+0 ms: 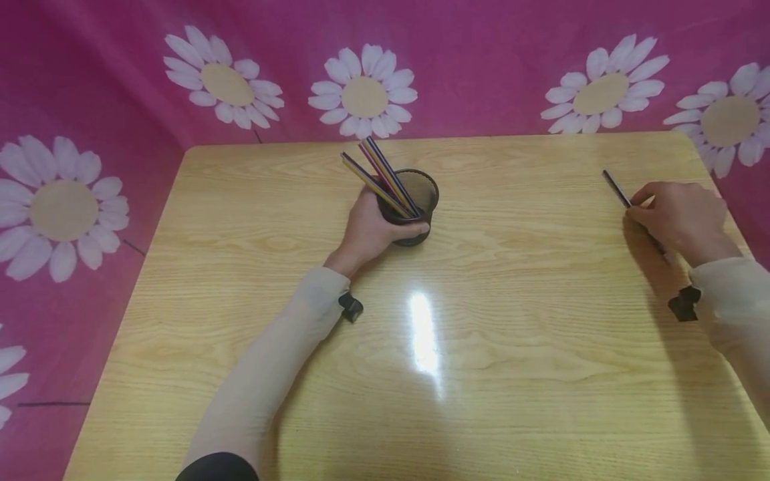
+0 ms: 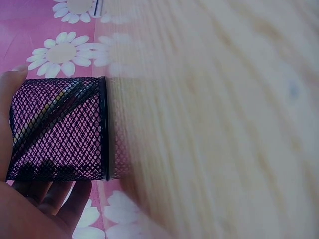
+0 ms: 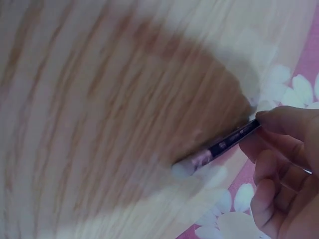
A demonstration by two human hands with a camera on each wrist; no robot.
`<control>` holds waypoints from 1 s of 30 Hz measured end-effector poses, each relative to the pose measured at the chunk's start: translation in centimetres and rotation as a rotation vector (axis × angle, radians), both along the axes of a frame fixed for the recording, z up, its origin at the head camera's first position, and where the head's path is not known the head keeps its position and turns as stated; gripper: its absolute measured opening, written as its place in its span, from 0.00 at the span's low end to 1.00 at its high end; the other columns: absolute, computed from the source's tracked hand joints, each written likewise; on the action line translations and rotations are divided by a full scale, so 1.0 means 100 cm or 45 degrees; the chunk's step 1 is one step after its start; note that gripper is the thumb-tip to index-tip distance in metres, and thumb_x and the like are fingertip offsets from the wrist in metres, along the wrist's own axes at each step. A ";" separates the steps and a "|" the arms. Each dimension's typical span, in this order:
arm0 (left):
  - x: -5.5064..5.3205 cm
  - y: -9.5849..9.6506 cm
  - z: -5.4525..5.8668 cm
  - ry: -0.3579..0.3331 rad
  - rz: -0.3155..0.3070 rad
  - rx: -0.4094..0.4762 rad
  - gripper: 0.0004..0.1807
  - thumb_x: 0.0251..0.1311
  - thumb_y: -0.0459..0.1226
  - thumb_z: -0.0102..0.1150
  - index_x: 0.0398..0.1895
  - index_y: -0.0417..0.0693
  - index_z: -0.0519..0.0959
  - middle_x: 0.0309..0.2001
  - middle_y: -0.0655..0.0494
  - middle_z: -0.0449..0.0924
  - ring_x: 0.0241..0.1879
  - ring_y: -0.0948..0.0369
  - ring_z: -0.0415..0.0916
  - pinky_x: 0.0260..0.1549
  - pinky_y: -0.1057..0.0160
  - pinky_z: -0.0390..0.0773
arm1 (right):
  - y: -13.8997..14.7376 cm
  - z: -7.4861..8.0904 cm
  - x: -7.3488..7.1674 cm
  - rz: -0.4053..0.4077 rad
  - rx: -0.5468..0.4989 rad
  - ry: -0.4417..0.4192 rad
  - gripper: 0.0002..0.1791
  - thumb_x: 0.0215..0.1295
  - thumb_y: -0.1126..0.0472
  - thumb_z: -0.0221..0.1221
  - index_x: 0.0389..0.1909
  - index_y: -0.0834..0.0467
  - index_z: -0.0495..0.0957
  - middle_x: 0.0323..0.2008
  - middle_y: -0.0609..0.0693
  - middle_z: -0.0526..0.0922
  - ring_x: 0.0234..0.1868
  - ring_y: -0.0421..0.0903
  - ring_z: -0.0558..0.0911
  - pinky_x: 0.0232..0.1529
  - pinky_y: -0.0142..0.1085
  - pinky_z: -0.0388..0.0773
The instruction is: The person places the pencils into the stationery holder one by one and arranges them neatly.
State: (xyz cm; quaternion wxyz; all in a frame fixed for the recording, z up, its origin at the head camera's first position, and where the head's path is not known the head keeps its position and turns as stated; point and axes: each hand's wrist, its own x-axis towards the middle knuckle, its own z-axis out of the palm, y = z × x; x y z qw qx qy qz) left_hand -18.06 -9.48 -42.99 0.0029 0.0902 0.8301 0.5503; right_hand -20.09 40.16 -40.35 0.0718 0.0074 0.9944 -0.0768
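A black mesh pencil cup (image 1: 428, 194) stands upright on the wooden table (image 1: 511, 321). My left hand (image 1: 371, 226) grips it from the left, thumb across the near side; the left wrist view shows the fingers on the other side of the mesh (image 2: 62, 129). Several striped pencils (image 1: 385, 172) lean to the left inside the cup. Over at the table's right side, my right hand (image 1: 686, 217) pinches a dark striped pencil (image 1: 616, 188) between thumb and forefinger. Its pale end (image 3: 184, 167) points down close to the tabletop; whether it touches is unclear.
A pink cloth with white daisies (image 1: 363, 97) hangs behind the table and along its left side. Both wrists carry small black cameras (image 1: 351, 307). Light glares on the tabletop between the arms.
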 end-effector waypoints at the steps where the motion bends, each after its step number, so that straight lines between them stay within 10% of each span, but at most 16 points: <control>1: 0.000 0.000 0.000 0.002 -0.003 0.001 0.54 0.49 0.41 0.91 0.77 0.41 0.68 0.66 0.48 0.77 0.68 0.55 0.74 0.73 0.64 0.65 | -0.001 0.001 0.000 0.000 -0.009 0.005 0.18 0.73 0.57 0.63 0.53 0.68 0.83 0.39 0.67 0.88 0.40 0.71 0.81 0.30 0.57 0.72; 30: 0.000 -0.001 0.000 0.002 0.007 -0.009 0.53 0.49 0.42 0.91 0.76 0.43 0.68 0.67 0.49 0.77 0.68 0.56 0.73 0.73 0.65 0.64 | -0.115 0.045 0.005 0.268 -0.277 0.400 0.15 0.76 0.55 0.64 0.53 0.60 0.88 0.39 0.63 0.90 0.27 0.56 0.80 0.30 0.49 0.65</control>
